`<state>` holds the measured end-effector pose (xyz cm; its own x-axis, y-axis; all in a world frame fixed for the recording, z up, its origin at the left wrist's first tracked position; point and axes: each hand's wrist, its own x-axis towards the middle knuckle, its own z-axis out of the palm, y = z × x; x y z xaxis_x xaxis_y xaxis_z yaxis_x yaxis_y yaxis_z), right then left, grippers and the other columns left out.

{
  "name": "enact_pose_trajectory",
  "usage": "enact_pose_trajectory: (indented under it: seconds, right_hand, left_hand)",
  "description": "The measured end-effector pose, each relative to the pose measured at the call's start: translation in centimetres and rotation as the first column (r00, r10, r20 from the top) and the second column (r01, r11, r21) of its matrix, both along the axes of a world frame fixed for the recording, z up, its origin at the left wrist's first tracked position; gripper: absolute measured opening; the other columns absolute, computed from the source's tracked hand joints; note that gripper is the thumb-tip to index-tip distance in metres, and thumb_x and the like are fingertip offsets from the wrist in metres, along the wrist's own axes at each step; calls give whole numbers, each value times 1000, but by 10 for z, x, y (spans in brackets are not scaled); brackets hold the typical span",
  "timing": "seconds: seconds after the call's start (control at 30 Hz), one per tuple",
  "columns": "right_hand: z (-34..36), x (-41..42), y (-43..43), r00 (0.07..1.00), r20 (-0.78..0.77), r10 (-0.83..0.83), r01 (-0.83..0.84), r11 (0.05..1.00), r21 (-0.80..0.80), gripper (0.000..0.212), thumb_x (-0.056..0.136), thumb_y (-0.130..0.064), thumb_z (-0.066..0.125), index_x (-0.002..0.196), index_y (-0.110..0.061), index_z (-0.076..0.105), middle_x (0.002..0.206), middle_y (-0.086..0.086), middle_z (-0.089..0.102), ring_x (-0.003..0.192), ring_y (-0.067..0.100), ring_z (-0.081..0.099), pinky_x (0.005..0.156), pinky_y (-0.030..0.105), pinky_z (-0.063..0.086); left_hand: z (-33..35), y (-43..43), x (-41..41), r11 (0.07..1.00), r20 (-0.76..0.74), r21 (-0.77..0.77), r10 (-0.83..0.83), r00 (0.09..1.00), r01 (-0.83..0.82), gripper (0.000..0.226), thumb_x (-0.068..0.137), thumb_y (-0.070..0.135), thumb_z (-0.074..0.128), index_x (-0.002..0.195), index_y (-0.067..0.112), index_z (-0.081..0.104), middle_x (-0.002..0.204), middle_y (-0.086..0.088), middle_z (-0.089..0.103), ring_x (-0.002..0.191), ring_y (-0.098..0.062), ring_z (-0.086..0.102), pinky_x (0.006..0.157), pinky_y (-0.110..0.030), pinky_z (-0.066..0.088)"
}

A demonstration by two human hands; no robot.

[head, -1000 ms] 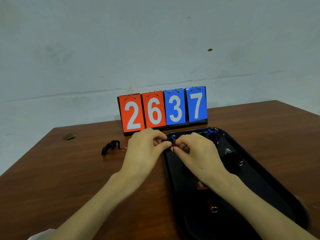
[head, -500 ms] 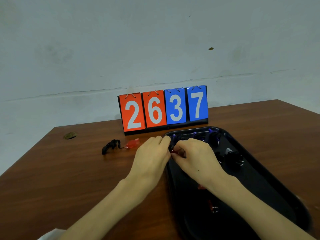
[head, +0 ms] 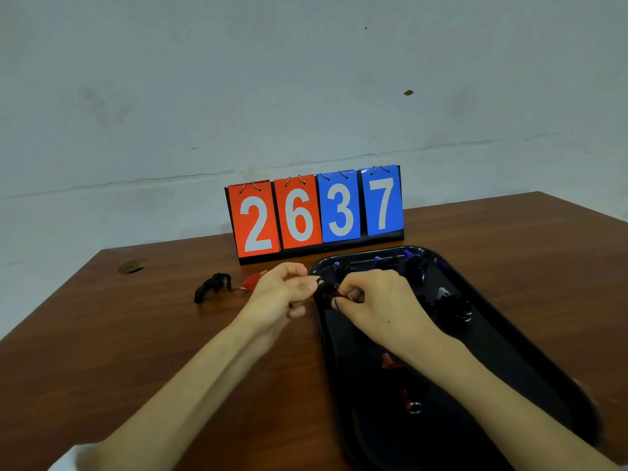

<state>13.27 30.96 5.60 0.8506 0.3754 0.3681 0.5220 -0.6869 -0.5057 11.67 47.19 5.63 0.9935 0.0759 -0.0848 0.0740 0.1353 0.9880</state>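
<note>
The left hand point(head: 282, 297) and the right hand point(head: 377, 300) meet over the left rim of the black tray point(head: 543, 365), and both pinch with curled fingers one small black piece point(head: 325, 293), which has a red part and a thin cord on the right hand's side. On the brown table point(head: 102, 334), left of the hands, lie a black strap point(head: 212, 287) and, just beside it, a red tag point(head: 251, 281). Behind them stands the scoreboard point(head: 316, 215) showing 2637.
</note>
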Motion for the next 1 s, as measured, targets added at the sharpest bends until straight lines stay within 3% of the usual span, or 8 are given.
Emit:
enact_pose_trajectory:
  seconds: [0.1,0.2,0.37,0.5,0.63,0.87,0.93,1.0]
  right_hand:
    - [-4,-1,2,999,33,10,-8,999,-48,14,85,-32,63,92,-20,68,85,-7,66,78,6,56,79,24,49]
    - [-5,-1,3,998,70,10,-8,999,-34,14,85,-31,63,93,-21,67,87,-6,67,82,8,57,81,27,49]
    - [-4,-2,3,998,65,12,-11,1000,-15,14,85,-30,63,94,-22,68,86,-7,67,80,6,57,80,24,48]
    - [-3,1,1,998,55,-3,3,1000,-11,13,85,-30,63,94,-22,68,85,-9,67,76,3,55,79,22,48]
    - [-3,0,1,998,48,32,-30,999,-28,14,85,-30,63,95,-21,68,87,-7,68,82,6,59,82,25,49]
    - [-3,-1,2,997,45,56,-55,998,-21,12,84,-29,64,92,-21,69,80,-11,64,73,2,53,78,21,47]
    - [-1,-1,0,995,58,85,-80,994,-74,13,85,-29,62,93,-21,68,79,-12,60,75,3,52,79,21,46]
    - [0,-2,0,988,97,122,-109,986,-126,13,86,-30,61,91,-20,68,77,-12,57,76,5,50,76,22,43]
  left_hand:
    - [3,2,1,945,87,325,-64,994,32,13,89,1,56,96,12,55,82,-1,63,67,-11,52,54,-17,40]
    - [4,2,1,743,268,651,-30,963,-158,15,86,9,62,89,24,62,83,7,63,75,-11,57,69,-18,46]
    - [6,8,1,601,321,780,-146,936,-174,27,86,10,62,79,36,63,84,16,64,79,-5,60,72,-13,47]
    - [12,7,-3,430,387,868,-274,881,-248,23,89,14,58,104,28,68,92,21,60,86,8,56,73,-3,43]
    - [13,8,-4,258,390,917,-425,817,-304,22,89,18,61,109,21,69,99,9,67,91,0,57,80,-12,45]
    - [18,16,-6,123,266,964,-517,813,-237,12,92,19,53,100,24,61,101,11,58,92,-4,55,79,-20,48]
    - [15,11,-8,162,263,964,-492,830,-210,5,94,19,50,95,22,53,100,12,50,88,-5,50,76,-24,48]
    - [11,6,-8,267,261,951,-430,864,-154,4,95,19,47,93,22,47,97,10,50,85,-8,52,76,-30,50]
